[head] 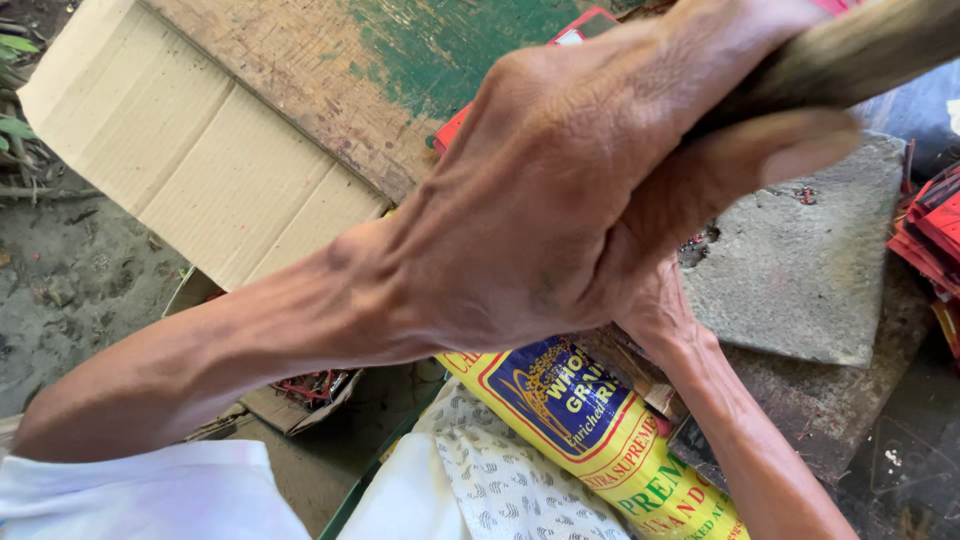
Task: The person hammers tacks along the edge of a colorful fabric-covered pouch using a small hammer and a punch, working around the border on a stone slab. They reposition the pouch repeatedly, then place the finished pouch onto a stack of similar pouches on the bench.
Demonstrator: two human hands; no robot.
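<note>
My left hand (560, 190) fills the middle of the head view, close to the camera, with its fingers and thumb wrapped around a thick wooden handle (860, 50) that runs off the top right corner. My right forearm rises from the lower right, and only the wrist of my right hand (665, 320) shows; the rest is hidden under the left hand, so I cannot tell its grip. Beneath the hands lies a flat grey stone slab (800, 260) with small dark and red bits on it.
A yellow sack with a blue label (600, 430) and a white patterned cloth (500, 480) lie below. A cardboard sheet (200, 150) and a worn green-painted board (400, 60) sit upper left. Red packets (930, 230) are stacked at right, with sandy ground (70, 280) at left.
</note>
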